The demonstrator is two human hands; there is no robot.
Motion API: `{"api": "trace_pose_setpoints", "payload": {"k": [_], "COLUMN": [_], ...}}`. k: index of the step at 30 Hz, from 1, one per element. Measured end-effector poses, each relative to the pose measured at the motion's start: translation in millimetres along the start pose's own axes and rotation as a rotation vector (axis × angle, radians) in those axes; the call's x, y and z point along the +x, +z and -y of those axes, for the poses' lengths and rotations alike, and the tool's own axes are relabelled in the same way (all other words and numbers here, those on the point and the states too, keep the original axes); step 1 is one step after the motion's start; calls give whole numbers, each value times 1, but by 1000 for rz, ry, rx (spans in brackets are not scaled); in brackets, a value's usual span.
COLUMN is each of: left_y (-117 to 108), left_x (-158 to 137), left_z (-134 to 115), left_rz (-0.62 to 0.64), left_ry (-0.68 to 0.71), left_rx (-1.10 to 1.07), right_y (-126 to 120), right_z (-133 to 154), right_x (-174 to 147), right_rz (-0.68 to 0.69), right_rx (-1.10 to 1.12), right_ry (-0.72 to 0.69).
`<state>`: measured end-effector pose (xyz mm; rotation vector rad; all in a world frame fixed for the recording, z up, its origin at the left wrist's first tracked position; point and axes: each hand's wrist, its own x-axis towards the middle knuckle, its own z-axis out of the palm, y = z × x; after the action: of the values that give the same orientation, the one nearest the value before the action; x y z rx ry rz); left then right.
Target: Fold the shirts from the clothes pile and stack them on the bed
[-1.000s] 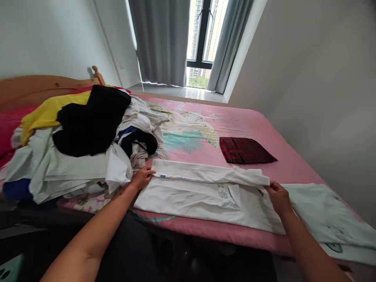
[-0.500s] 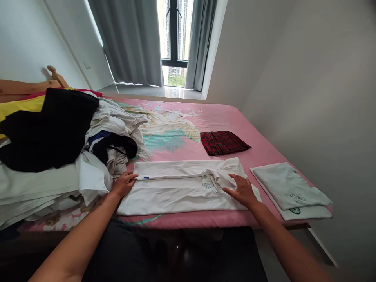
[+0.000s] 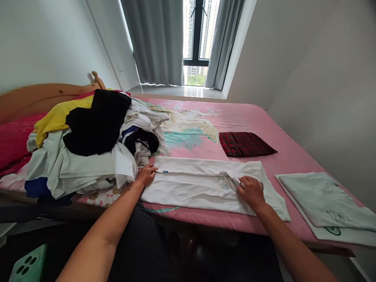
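Left fingers (image 3: 150, 168) pinch the white shirt (image 3: 190, 194) at its edge, right fingers (image 3: 247, 181) a fold (image 3: 232, 178), pink sheet (image 3: 243, 117) beyond.

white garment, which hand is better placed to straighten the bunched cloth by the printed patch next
Probably the right hand: its fingertips are at the bunched cloth, close to the printed patch. The left hand is at the other end of the white garment, by the blue tag, farther away.
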<state>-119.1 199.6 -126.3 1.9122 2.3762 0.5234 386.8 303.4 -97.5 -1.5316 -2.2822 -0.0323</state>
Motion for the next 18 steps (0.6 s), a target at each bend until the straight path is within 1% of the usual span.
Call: {"api": "trace_pose_setpoints", "payload": {"k": [2, 3, 4, 6, 8, 9, 11, 15, 18], "left_y": [-6, -10, -14, -23, -28, -29, -29, -26, -28], "left_x": [-2, -3, -5, -10, -15, -17, -20, -21, -20], "left_z": [-5, -9, -13, -22, -30, -33, -35, -33, -31], "left_rz": [2, 9, 18, 54, 107, 131, 167, 194, 199], "left_ry": [11, 31, 62, 152, 233, 251, 233, 101, 70], "left_rx": [1, 1, 5, 14, 26, 34, 56, 85, 65], "right_y": [-6, -8, -10, -9, -5, -2, 2, 5, 3], "right_z": [10, 16, 24, 38, 50, 54, 61, 72, 78], "right_x": [-11, -16, -20, -25, -26, -24, -21, -11, -5], "right_rz": [-34, -26, 7, 121, 235, 272, 314, 364, 374], "right_rx": [71, 128, 185, 251, 230, 197, 108, -32, -46], "right_ry": [-62, -104, -154, -250, -293, -290, -243, -126, -147]}}
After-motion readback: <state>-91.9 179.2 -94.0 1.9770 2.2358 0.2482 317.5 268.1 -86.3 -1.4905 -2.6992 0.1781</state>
